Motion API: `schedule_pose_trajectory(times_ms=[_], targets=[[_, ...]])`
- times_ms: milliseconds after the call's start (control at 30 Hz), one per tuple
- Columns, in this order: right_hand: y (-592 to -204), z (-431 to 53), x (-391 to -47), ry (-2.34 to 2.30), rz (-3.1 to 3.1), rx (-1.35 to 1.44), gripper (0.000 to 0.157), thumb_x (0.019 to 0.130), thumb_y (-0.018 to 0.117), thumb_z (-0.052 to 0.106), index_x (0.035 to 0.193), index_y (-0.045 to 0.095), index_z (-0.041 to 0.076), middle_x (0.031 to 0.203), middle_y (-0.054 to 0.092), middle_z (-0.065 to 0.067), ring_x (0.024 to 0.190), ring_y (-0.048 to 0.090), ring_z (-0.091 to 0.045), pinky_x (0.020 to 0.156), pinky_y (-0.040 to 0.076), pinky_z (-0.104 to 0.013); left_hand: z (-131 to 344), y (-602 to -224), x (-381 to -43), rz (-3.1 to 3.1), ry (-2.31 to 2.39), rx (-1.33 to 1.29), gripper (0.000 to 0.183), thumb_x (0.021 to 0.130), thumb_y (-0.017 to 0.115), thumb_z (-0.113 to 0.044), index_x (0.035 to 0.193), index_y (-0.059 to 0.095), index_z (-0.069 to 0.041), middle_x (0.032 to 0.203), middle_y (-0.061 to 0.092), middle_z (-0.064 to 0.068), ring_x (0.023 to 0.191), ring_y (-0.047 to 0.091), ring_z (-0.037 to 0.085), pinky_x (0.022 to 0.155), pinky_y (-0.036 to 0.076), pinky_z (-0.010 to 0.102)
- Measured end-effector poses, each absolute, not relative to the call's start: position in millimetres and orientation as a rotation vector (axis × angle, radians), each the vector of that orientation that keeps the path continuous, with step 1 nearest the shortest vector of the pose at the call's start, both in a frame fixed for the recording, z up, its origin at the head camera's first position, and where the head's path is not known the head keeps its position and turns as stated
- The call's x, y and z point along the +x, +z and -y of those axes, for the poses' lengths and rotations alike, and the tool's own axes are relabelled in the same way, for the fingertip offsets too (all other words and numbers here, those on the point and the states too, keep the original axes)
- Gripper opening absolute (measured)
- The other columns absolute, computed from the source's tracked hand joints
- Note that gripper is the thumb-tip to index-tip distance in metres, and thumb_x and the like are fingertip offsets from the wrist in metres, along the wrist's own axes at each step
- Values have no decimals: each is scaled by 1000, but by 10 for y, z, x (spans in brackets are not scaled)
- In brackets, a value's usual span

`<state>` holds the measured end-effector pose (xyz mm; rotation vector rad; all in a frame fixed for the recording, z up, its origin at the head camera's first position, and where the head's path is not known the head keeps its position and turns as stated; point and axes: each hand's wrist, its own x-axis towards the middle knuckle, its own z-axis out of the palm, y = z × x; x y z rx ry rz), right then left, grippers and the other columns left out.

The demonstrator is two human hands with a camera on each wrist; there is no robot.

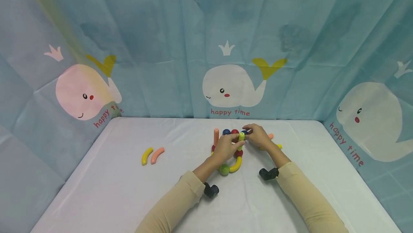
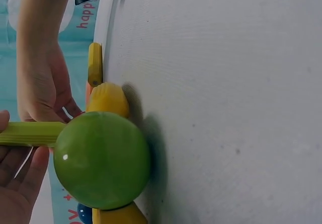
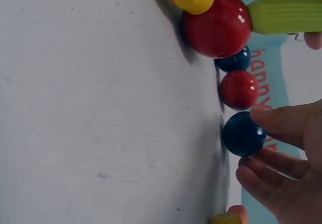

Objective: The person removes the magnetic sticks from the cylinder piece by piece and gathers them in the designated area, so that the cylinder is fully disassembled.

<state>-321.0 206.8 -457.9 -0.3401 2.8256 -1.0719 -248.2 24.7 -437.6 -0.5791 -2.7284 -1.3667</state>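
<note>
My left hand pinches an upright light-green stick between thumb and fingers. The stick stands on a red ball, which joins a curved yellow piece on the table. That piece runs to a green ball at the near end. My right hand pinches a dark blue ball, thumb on one side, fingertips on the other. Beyond the left hand, an orange stick stands upright on another red ball, partly covered by that hand.
Another blue ball and a red ball sit in line behind the built piece. At left lie a curved yellow piece and a curved pink piece. Orange and yellow pieces lie behind the right wrist. A whale-print curtain borders the white table.
</note>
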Motion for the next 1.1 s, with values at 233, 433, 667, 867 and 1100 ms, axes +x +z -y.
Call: schedule_pose_trajectory(times_ms=[233,433,667,867,1100], targets=[[-4444,-2091,-3142,-1027,-2874,-398,41,90,64,10,128,59,-2,129,57,-24,115,59,-40,92,54,-49,-231,-4341,-2459,2755,-1374,-570,34,93,65,-30,122,67,-11,113,73,2,104,69,18,83,57,22],[-4292,-2112,-3059,-1032,-2926,-430,41,91,66,12,129,58,-2,130,58,-24,115,59,-40,93,53,-51,-178,-4228,-2358,2784,-1292,-498,41,94,65,-28,130,62,-10,120,70,5,108,67,21,90,56,30],[-4033,-2090,-2940,-1154,-2944,-440,40,95,63,17,132,58,2,131,57,-24,116,59,-41,91,55,-51,-17,-3964,-2228,2685,-1174,-527,41,94,65,-24,131,61,-8,121,70,6,111,66,21,95,54,35],[-3837,-1972,-2810,-1230,-3003,-595,38,94,64,14,129,60,0,126,59,-23,112,61,-39,93,54,-50,243,-3918,-2266,2470,-1272,-517,37,92,67,-20,127,63,-6,116,70,11,99,67,24,87,58,36],[-3692,-1778,-2676,-1354,-3054,-756,33,92,66,9,123,64,-1,119,64,-20,107,63,-34,91,55,-46,525,-4021,-2372,2420,-1336,-483,44,89,71,-21,129,61,-5,121,68,12,109,65,25,93,55,39]])
